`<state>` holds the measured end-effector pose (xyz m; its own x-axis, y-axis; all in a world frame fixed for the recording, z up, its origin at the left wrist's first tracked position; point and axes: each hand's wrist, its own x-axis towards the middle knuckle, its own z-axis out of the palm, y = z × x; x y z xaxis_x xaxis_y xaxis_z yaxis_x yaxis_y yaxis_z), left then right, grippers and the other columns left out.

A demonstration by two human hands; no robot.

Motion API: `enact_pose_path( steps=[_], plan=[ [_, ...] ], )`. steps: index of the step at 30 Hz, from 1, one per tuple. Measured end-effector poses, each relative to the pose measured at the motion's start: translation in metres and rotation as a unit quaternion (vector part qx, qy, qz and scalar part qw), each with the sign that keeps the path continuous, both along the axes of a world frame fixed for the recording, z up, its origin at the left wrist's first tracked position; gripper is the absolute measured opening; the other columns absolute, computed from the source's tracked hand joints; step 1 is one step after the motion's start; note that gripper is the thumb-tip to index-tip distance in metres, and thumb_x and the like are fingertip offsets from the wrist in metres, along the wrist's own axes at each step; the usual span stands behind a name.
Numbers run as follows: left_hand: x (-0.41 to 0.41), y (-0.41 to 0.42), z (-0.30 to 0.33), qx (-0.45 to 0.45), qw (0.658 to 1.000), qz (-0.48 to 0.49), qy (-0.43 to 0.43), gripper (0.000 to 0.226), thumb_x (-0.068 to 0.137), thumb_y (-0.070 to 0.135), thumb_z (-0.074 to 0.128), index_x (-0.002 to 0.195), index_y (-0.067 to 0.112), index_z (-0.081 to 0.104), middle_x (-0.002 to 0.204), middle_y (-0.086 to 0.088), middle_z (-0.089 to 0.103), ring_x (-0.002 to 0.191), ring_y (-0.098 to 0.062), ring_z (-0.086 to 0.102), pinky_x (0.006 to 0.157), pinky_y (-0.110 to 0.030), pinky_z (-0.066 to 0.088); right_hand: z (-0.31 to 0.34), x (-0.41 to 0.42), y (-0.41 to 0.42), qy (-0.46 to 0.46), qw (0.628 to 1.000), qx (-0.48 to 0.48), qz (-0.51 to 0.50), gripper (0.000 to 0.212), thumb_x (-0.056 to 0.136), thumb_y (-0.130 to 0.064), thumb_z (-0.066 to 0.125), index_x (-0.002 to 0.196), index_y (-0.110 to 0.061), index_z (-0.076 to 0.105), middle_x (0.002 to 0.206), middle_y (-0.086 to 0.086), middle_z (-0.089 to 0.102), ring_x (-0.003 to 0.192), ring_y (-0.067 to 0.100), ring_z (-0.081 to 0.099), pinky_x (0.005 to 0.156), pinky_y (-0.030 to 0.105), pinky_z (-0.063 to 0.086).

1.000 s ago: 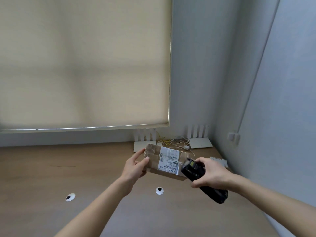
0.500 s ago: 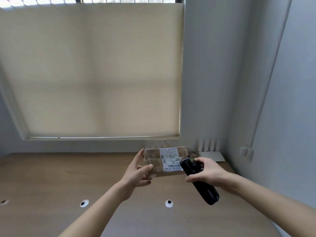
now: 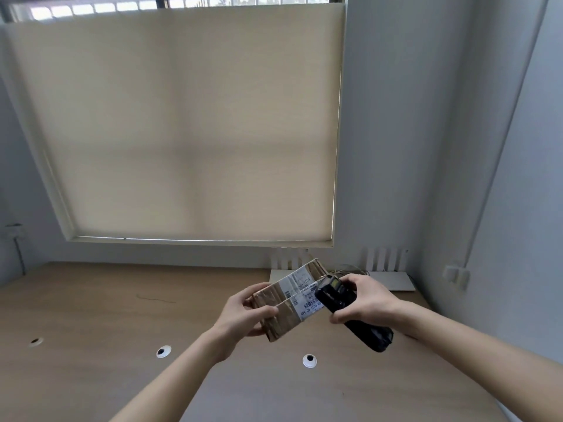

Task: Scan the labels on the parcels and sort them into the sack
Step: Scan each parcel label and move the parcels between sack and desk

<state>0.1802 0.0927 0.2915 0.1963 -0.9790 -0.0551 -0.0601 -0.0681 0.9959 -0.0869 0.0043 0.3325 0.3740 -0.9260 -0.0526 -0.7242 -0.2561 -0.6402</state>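
- Left hand (image 3: pixel 240 315): fingers and thumb curled round the near end of the parcel (image 3: pixel 289 303), held above the desk (image 3: pixel 91 300).
- Right hand (image 3: pixel 364 298): grips the black scanner (image 3: pixel 350 312), its head touching the parcel's white label (image 3: pixel 306 296).
- Behind: drawn window blind (image 3: pixel 189 123).

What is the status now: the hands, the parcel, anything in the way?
Left hand holds parcel above desk. Right hand grips scanner, its head at the label. No sack in view. Nothing in the way.
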Motion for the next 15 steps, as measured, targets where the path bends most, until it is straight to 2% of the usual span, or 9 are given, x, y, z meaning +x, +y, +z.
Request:
enact_pose_path(
  steps=[2,6,11,15],
  plan=[
    [0.000,0.002,-0.001,-0.015,1.000,0.026,0.001,0.049,0.079,0.006,0.081,0.119,0.032,0.069,0.109,-0.008,0.074,0.094,-0.020,0.074,0.075,-0.038,0.063,0.003,0.005,0.001,0.045,0.999,-0.021,0.002,0.063,0.047,-0.044,0.090,0.105,-0.033,0.069,0.091,-0.014,0.074,0.087,0.005,0.070,0.081,0.028,0.058],
    [0.006,0.005,-0.003,-0.040,0.996,0.081,0.006,0.046,0.078,0.005,0.082,0.111,0.034,0.071,0.104,-0.008,0.073,0.093,-0.025,0.073,0.074,-0.042,0.064,0.008,0.011,0.004,0.146,0.988,-0.048,-0.002,0.058,0.049,-0.050,0.088,0.101,-0.033,0.071,0.090,-0.011,0.073,0.089,0.015,0.069,0.069,0.025,0.051],
    [0.016,0.010,-0.004,-0.057,0.991,0.119,-0.006,0.048,0.074,0.007,0.084,0.109,0.037,0.072,0.104,-0.009,0.074,0.095,-0.026,0.073,0.076,-0.043,0.064,0.010,0.017,0.009,0.215,0.975,-0.046,-0.016,0.055,0.049,-0.050,0.089,0.098,-0.032,0.071,0.092,-0.009,0.072,0.090,0.018,0.065,0.069,0.024,0.044],
    [0.022,0.017,-0.001,-0.059,0.989,0.134,-0.014,0.050,0.068,0.016,0.086,0.108,0.041,0.071,0.105,-0.007,0.073,0.096,-0.026,0.072,0.077,-0.045,0.064,0.012,0.023,0.013,0.241,0.969,-0.051,-0.005,0.062,0.049,-0.050,0.091,0.107,-0.035,0.075,0.098,-0.009,0.073,0.095,0.017,0.066,0.070,0.025,0.044]
  ],
)
